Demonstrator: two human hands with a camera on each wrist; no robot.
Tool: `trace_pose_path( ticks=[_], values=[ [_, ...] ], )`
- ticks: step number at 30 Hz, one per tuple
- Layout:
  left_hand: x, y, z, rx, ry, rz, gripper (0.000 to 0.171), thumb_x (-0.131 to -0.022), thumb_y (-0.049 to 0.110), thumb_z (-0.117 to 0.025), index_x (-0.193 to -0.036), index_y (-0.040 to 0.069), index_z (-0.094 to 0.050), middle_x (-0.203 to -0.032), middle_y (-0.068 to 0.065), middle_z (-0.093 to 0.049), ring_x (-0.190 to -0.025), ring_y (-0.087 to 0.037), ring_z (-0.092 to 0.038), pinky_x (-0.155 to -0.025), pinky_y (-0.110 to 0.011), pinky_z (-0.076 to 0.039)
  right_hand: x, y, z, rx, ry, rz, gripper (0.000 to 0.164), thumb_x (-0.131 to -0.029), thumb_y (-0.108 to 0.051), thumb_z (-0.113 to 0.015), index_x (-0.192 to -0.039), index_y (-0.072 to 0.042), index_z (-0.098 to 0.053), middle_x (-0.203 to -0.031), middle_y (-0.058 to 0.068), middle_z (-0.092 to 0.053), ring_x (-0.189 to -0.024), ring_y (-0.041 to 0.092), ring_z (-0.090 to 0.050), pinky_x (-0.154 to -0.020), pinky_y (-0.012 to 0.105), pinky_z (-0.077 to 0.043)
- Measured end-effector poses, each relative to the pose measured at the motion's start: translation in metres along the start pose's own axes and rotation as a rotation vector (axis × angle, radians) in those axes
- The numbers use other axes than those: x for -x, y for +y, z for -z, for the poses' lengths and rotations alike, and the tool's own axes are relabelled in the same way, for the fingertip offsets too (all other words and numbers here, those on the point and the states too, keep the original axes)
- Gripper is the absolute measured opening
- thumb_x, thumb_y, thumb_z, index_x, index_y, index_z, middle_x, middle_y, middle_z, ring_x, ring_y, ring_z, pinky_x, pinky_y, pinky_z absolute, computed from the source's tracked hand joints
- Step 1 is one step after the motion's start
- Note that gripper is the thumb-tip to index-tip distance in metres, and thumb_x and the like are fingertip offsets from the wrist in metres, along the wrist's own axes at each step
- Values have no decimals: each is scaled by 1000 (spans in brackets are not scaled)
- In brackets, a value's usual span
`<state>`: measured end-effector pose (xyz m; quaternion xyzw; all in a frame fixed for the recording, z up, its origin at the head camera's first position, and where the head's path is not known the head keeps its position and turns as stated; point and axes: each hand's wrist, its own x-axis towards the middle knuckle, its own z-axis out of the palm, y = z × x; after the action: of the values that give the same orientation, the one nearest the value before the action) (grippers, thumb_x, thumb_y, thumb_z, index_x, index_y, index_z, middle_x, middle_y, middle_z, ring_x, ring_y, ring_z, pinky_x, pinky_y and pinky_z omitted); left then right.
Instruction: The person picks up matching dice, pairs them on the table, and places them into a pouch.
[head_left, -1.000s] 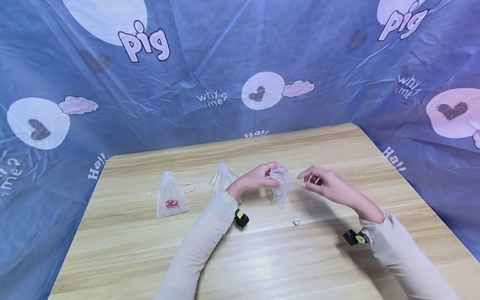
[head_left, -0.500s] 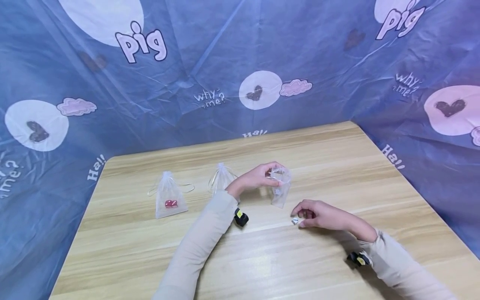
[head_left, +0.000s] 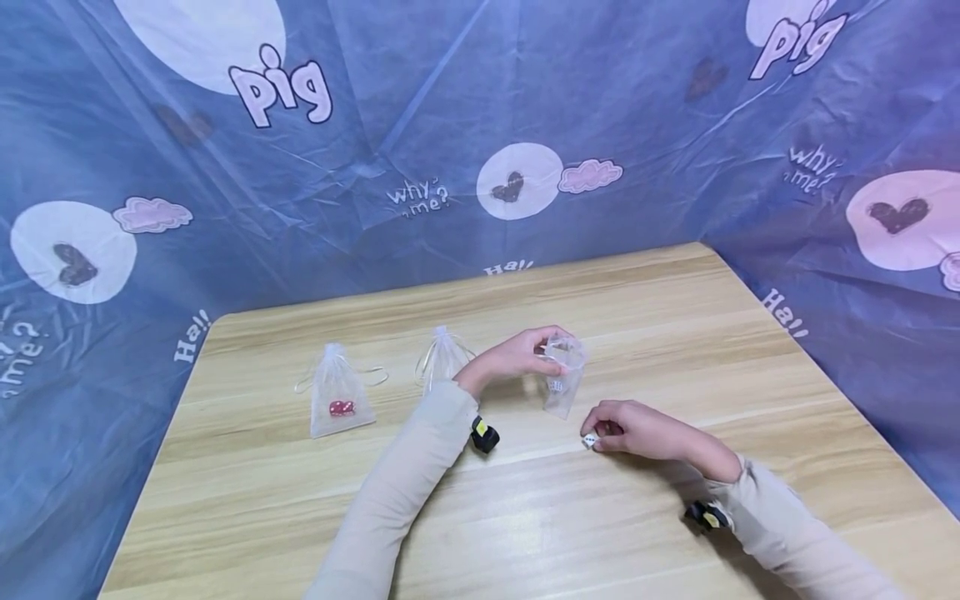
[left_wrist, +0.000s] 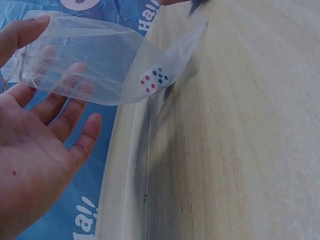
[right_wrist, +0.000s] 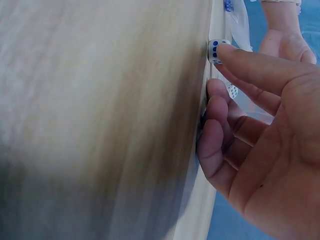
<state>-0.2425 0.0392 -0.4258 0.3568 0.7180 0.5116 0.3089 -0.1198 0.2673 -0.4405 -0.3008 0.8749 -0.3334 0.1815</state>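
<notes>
My left hand (head_left: 519,353) holds a sheer white drawstring bag (head_left: 564,392) by its upper part, the mouth spread. Through the mesh in the left wrist view, a white die (left_wrist: 154,80) with red and blue dots shows near the bottom of the bag. Lower right of the bag, my right hand (head_left: 637,429) pinches another white die (head_left: 589,440) between thumb and index finger, at the table top. Blue dots show on that die (right_wrist: 217,51) in the right wrist view, where the other fingers curl loosely below it.
A sheer bag (head_left: 330,392) with red dice (head_left: 342,408) inside lies at the left of the wooden table (head_left: 525,517). Another sheer bag (head_left: 442,358) lies behind my left forearm, partly hidden. A blue printed cloth (head_left: 360,167) hangs behind the table.
My right hand has come down from beside the bag's mouth to the loose die and now pinches it. The left hand keeps its hold on the bag, nearly still.
</notes>
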Motion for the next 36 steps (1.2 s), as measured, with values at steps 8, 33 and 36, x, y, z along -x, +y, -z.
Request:
trace_pose_path(
  ticks=[8,33,36],
  values=[
    [2,-1,1,-4,-3,2,52,-86,9,-69,-133,5,-48,-109,-13,-62,-91,-10,-58,-86,-23,-51,-4,-14,24,-11,113,25,13,-88,-8,-66,-101,-9,-67,-88,-4,-64,-78,-1,-54,-69,21,-50],
    [3,1,3,-82,-24,-13,49,-85,13,-69,-129,7,-51,-113,-11,-63,-100,-11,-57,-92,-23,-47,-47,-42,71,86,320,-24,18,-90,-12,-66,-108,-10,-67,-75,-4,-58,-60,4,-43,-54,22,-40],
    [3,1,4,-78,-26,-20,47,-85,13,-69,-129,8,-52,-115,-11,-62,-99,-10,-58,-92,-23,-46,-47,-43,72,76,328,-30,18,-91,-12,-65,-109,-9,-67,-77,-3,-58,-62,5,-46,-55,22,-42]
  ],
)
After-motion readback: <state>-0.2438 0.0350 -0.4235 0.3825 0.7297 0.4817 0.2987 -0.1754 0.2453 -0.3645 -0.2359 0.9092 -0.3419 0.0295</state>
